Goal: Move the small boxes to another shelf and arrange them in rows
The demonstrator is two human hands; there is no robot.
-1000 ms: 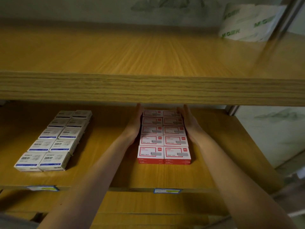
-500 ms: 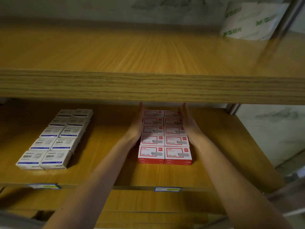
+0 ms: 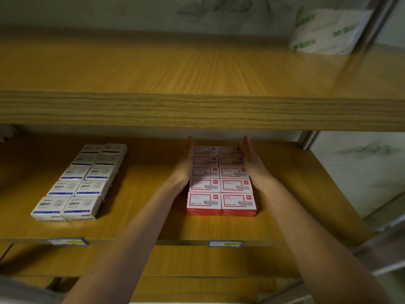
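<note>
Two hands are working the red-and-white small cardboard boxes (image 3: pixel 221 183) on the mid wooden shelf (image 3: pixel 142 170). Boxes are sitting as one tight block, 2 cols by 5 rows, tops facing up. The front pair is lying nearest the shelf's front edge and the back pair is sitting just below the upper wooden shelf (image 3: pixel 197 110) in view.

You're laying your left hand (image 3: pixel 185 165) flat along the block's L side, fingers straight and pointing toward the back, palm facing in. Your right hand (image 3: pixel 252 164) is mirroring it on the R side, fingers straight too. Both are flanking approx the rear three rows, and the front two rows are sitting free of the hands. Neither hand is curling round anything: flat palms, nothing pinched. Both seem to be touching the box sides, but can't confirm from this angle.

Blue-and-white small boxes (image 3: pixel 81 183) are sitting in their own 2-col block well to the left on the same shelf, apart from both hands. Blue-edged label strips (image 3: pixel 225 243) are sticking to the shelf's front lip. White wrapped pack w/ green print (image 3: pixel 324 31) is resting at the upper shelf's far R corner.
</note>
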